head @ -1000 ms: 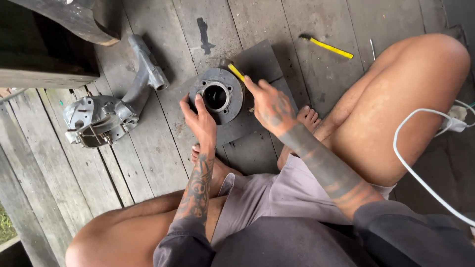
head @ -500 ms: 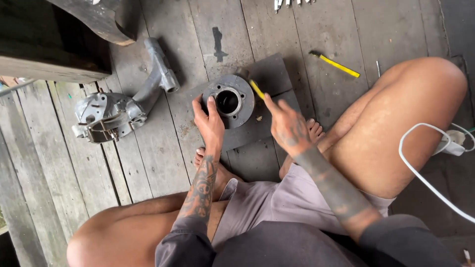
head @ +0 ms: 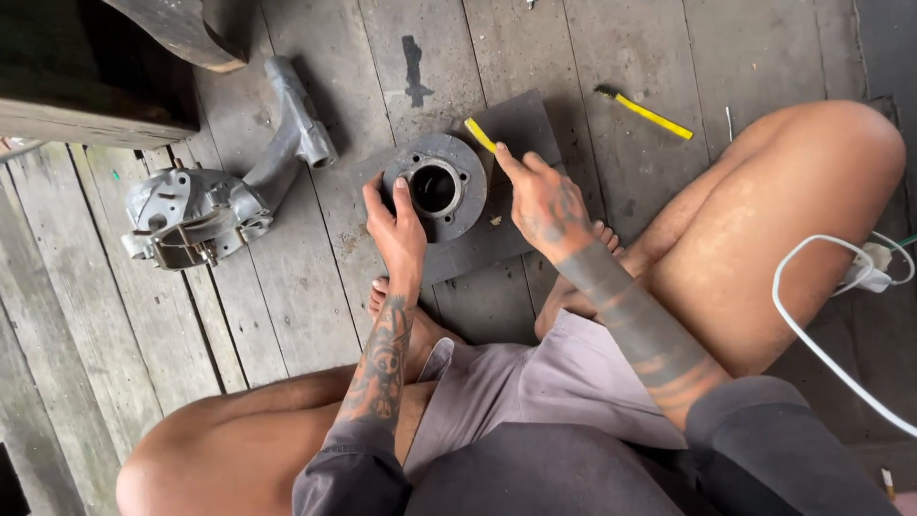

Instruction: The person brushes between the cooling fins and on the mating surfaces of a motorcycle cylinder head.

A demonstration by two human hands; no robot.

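Observation:
A round dark metal engine cylinder part [head: 449,177] with a central bore lies on a dark grey sheet [head: 521,124] on the plank floor. My left hand [head: 396,229] presses on its near left rim, fingers spread over the edge. My right hand [head: 540,201] grips a yellow-handled tool [head: 479,135], its tip at the part's far right rim. Both forearms are tattooed. I sit cross-legged with bare feet just behind the sheet.
A grey metal casing with a bent pipe [head: 224,186] lies to the left. A second yellow-handled brush [head: 645,112] rests far right. A white cable with a plug [head: 860,282] curls beside my right knee. A dark wooden beam [head: 86,96] sits at upper left.
The view has shifted, so everything sits lower and to the right in frame. Both hands stay on the round part, the yellow tool still at its rim.

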